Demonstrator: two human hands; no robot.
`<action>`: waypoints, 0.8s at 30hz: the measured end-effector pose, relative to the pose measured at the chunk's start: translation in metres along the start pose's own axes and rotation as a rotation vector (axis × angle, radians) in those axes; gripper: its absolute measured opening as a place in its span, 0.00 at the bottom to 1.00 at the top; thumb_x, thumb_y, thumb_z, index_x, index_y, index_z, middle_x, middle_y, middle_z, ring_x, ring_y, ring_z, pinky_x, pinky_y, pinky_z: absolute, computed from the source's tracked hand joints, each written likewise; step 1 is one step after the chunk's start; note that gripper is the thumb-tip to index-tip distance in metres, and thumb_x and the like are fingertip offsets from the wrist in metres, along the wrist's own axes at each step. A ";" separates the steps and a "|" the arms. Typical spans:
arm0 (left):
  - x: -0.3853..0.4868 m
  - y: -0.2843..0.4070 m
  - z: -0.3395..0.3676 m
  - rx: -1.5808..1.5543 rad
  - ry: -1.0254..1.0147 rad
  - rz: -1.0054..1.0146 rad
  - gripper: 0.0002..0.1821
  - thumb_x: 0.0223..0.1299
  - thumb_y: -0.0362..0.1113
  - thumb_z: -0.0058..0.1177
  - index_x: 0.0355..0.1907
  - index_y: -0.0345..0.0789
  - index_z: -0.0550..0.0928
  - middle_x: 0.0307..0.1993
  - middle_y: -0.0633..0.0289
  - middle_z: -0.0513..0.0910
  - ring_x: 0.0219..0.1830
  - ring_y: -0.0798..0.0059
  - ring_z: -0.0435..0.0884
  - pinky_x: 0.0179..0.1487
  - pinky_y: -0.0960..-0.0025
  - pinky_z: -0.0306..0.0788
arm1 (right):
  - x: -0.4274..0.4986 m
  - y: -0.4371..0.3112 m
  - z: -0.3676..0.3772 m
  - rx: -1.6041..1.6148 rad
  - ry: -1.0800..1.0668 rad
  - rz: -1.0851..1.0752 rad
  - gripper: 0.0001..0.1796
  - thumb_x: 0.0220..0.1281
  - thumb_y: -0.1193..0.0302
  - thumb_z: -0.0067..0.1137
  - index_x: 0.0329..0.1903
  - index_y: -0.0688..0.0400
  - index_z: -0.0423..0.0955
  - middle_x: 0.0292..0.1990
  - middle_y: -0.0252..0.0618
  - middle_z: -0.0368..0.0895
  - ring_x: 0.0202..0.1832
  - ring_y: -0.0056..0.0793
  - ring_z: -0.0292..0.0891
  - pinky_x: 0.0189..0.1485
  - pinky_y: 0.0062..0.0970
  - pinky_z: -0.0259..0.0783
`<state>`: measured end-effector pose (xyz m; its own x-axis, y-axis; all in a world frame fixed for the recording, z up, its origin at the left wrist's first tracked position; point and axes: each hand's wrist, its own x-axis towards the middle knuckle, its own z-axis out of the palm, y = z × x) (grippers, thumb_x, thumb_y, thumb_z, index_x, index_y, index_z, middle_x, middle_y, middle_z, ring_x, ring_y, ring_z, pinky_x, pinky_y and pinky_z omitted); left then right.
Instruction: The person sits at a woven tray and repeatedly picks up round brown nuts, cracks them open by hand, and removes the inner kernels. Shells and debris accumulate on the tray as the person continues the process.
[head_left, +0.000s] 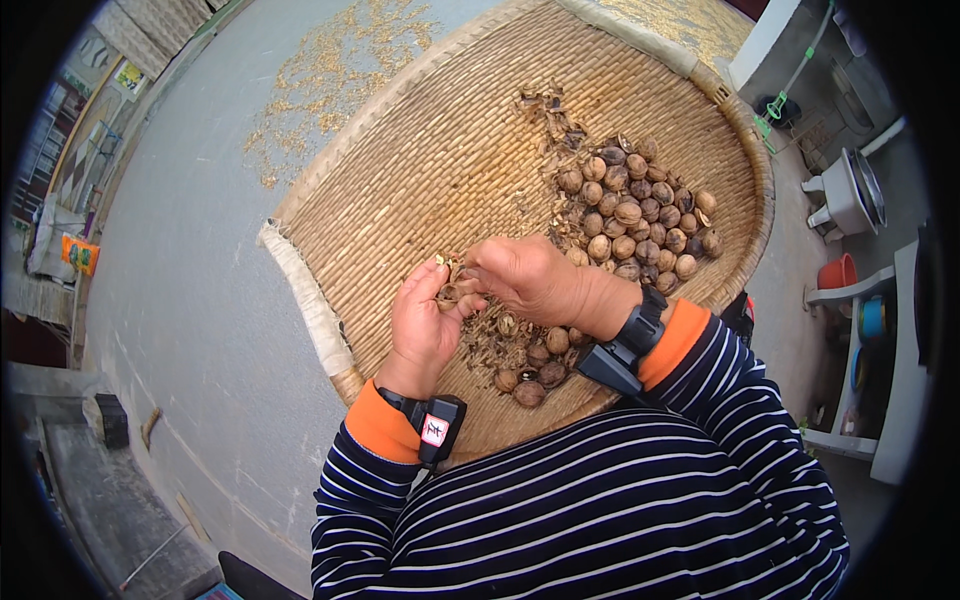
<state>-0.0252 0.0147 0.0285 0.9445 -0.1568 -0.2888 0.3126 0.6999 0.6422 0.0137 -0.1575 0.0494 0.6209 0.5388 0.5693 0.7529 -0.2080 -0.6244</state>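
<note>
My left hand (429, 315) holds a cracked walnut shell (450, 294) between thumb and fingers, above the left part of a large woven winnowing basket (420, 187). Against that shell are the bent fingers of my right hand (517, 274); its fingertips are partly hidden, and whether they grip a piece cannot be told. Whole walnuts (628, 214) lie heaped on the basket's right side, some with darkened shells. Below my right hand are shell and husk fragments (491, 341), with several more walnuts (529, 393) near the basket's front rim.
Dry husk scraps (555, 112) lie farther up in the basket. Yellowish grains (330, 82) are spread over the grey floor beyond it. At the right stand a shelf with a red pot (837, 271) and a white stool-like stand (844, 191). An orange packet (79, 255) is at far left.
</note>
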 end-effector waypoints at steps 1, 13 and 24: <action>-0.001 0.000 0.001 0.000 -0.016 0.005 0.11 0.68 0.33 0.39 0.46 0.31 0.75 0.40 0.56 0.81 0.35 0.65 0.81 0.33 0.64 0.78 | 0.001 -0.001 0.002 0.118 0.064 0.050 0.07 0.57 0.78 0.57 0.38 0.61 0.71 0.27 0.43 0.78 0.28 0.39 0.79 0.27 0.30 0.73; 0.002 -0.006 -0.002 0.175 -0.072 0.052 0.09 0.66 0.29 0.45 0.46 0.30 0.75 0.35 0.54 0.80 0.27 0.66 0.80 0.24 0.69 0.73 | 0.008 0.001 -0.002 0.519 0.003 0.697 0.05 0.59 0.77 0.56 0.35 0.68 0.75 0.26 0.44 0.81 0.30 0.24 0.79 0.30 0.26 0.74; -0.002 -0.010 0.002 0.263 0.026 0.065 0.14 0.62 0.25 0.44 0.50 0.29 0.75 0.33 0.54 0.81 0.25 0.68 0.80 0.20 0.73 0.69 | 0.003 0.009 0.003 0.363 -0.027 0.630 0.04 0.61 0.77 0.55 0.32 0.64 0.72 0.22 0.29 0.74 0.24 0.13 0.69 0.24 0.18 0.66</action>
<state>-0.0298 0.0064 0.0239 0.9616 -0.0971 -0.2567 0.2700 0.5027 0.8212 0.0215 -0.1550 0.0439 0.9035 0.4274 0.0328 0.1317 -0.2039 -0.9701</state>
